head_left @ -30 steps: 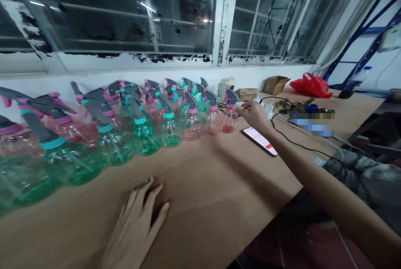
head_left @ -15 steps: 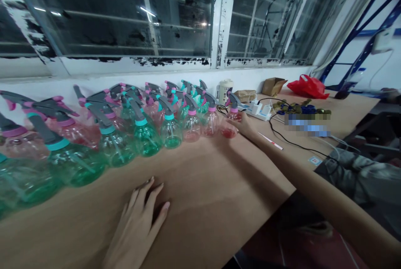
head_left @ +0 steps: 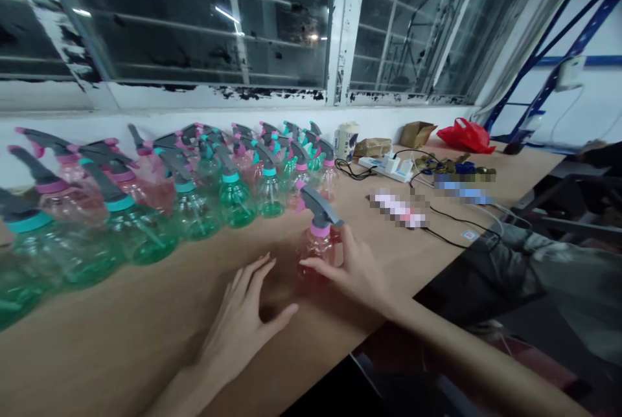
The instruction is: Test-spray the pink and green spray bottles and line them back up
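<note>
My right hand (head_left: 357, 268) is wrapped around the body of a spray bottle (head_left: 315, 246) with red liquid, a pink collar and a grey trigger head. The bottle looks upright near the middle of the table; whether its base touches the surface I cannot tell. Just to its left, my left hand (head_left: 243, 307) is open above the table, thumb and fingers apart, holding nothing. Rows of similar spray bottles stand beyond and to the left, among them a green one (head_left: 237, 200) with a turquoise collar and a pink-collared one (head_left: 62, 200).
Brown paper covers the table (head_left: 272, 365). Toward the back right are a paper cup (head_left: 346, 140), a white power strip (head_left: 389, 168) with black cables, a brown paper bag (head_left: 416, 135) and a red plastic bag (head_left: 466, 136). A barred window (head_left: 194, 22) rises behind.
My right hand has brought the red-liquid spray bottle from the far end of the front row toward me and leftward. My left hand has moved slightly right and forward, toward the bottle.
</note>
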The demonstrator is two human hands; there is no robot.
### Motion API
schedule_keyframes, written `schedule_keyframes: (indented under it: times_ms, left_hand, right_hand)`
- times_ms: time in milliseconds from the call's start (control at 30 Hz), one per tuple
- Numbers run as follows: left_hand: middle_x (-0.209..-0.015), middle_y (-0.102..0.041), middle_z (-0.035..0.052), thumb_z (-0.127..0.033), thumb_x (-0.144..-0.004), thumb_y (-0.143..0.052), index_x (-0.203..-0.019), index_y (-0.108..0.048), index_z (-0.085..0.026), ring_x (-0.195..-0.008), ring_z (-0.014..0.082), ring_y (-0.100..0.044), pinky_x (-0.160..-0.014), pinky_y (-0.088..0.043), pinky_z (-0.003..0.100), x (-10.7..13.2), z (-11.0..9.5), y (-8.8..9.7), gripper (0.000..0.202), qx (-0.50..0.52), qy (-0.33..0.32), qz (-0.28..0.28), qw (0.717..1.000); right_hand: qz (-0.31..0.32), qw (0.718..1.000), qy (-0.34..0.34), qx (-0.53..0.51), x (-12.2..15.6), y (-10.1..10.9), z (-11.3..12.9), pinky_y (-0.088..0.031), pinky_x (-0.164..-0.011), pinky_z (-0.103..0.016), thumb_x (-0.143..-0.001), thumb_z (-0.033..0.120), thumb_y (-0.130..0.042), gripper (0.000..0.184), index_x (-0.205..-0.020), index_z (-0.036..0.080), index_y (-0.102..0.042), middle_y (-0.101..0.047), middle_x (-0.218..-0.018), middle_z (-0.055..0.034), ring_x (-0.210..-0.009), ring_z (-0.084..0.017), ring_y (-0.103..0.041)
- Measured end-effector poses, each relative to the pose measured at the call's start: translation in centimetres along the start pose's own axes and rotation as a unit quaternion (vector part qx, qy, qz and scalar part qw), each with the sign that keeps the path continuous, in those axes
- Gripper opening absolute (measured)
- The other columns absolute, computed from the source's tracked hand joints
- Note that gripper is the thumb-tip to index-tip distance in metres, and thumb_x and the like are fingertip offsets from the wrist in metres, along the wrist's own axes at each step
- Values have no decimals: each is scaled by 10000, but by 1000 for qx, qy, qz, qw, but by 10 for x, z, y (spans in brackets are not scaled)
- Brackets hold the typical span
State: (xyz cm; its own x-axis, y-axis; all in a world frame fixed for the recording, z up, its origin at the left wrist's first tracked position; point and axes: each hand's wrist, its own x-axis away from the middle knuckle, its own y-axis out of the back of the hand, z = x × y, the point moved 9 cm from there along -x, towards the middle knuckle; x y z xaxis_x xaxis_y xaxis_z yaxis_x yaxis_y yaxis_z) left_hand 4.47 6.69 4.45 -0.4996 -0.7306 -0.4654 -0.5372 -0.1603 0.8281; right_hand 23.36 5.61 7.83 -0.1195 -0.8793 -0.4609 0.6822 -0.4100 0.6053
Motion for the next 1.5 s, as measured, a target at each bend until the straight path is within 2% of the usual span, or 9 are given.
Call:
schedule_keyframes:
  times_ms: [133, 267, 500, 633, 733, 900, 1033, 1300, 1500]
  left_hand:
    - [-1369, -376, 142, -464, -789, -602, -1403, -164, -230, -1260, 311, -373, -1010, -364, 532, 3, -8, 3, 790, 71, 17, -9, 997]
    - [-1286, -440, 134, -429, -766, -642, -1397, -196, -230, -1182, 296, -451, -971, -403, 519, 6, -9, 1, 797, 146, 46, 11, 988]
    - [-1309, -472, 135, -379, -714, -691, -1340, -303, -195, -1200, 304, -469, -967, -414, 503, 6, -11, 1, 760, 192, 86, 30, 977]
    - [-1256, -524, 122, -393, -714, -688, -1328, -330, -220, -1155, 308, -517, -944, -432, 515, 5, -14, 4, 731, 198, 76, 28, 977]
    - [-1231, -542, 122, -418, -699, -694, -1319, -352, -230, -1133, 324, -535, -919, -448, 523, 4, -16, 4, 733, 204, 66, 40, 976]
    - [-1248, -536, 143, -441, -675, -707, -1311, -358, -201, -1149, 332, -525, -923, -447, 513, 4, -17, 3, 764, 219, 75, 60, 971]
    - [-1249, -544, 127, -446, -652, -722, -1323, -351, -209, -1152, 318, -528, -941, -438, 504, 5, -16, 0, 802, 230, 80, 68, 968]
    - [-1235, -540, 122, -431, -643, -745, -1303, -369, -199, -1127, 303, -535, -911, -459, 473, 5, -19, 3, 794, 227, 69, 64, 969]
    - [-1253, -515, 147, -476, -646, -734, -1289, -367, -191, -1186, 337, -488, -958, -415, 523, 4, -21, 4, 794, 210, 60, 68, 973]
  right_hand:
    - [29, 999, 17, -43, 14, -17, 26, -493, -757, -405, -639, 633, -670, 605, -1019, 180, -543, -652, -977, -99, -883, -269, -626]
    - [75, 994, 24, -81, 25, -28, 36, -507, -742, -388, -657, 586, -686, 565, -1049, 199, -557, -657, -972, -81, -869, -252, -635]
    - [112, 973, 71, -191, 8, -18, 51, -384, -997, -474, -664, 468, -730, 638, -1214, 240, -499, -530, -1259, -92, -1170, -273, -485]
    - [161, 943, 53, -287, -12, -21, 64, -478, -857, -397, -708, 407, -707, 529, -1179, 252, -521, -603, -1127, -51, -983, -220, -583]
    - [164, 942, 53, -288, -21, -27, 74, -496, -740, -346, -705, 420, -707, 407, -1061, 262, -590, -633, -958, -16, -823, -183, -595]
    - [168, 937, 97, -289, -24, -33, 93, -469, -729, -324, -725, 423, -690, 272, -922, 251, -615, -615, -832, 11, -759, -154, -573]
    - [169, 931, 95, -310, -25, -37, 92, -461, -684, -300, -742, 390, -678, 206, -841, 233, -588, -594, -786, 27, -705, -130, -554]
    - [183, 907, 90, -370, -24, -42, 87, -488, -792, -362, -742, 367, -676, 175, -819, 233, -593, -626, -862, -1, -805, -163, -604]
    - [192, 888, 78, -410, -21, -46, 85, -493, -810, -332, -752, 343, -668, 167, -827, 229, -572, -635, -919, 3, -858, -154, -615]
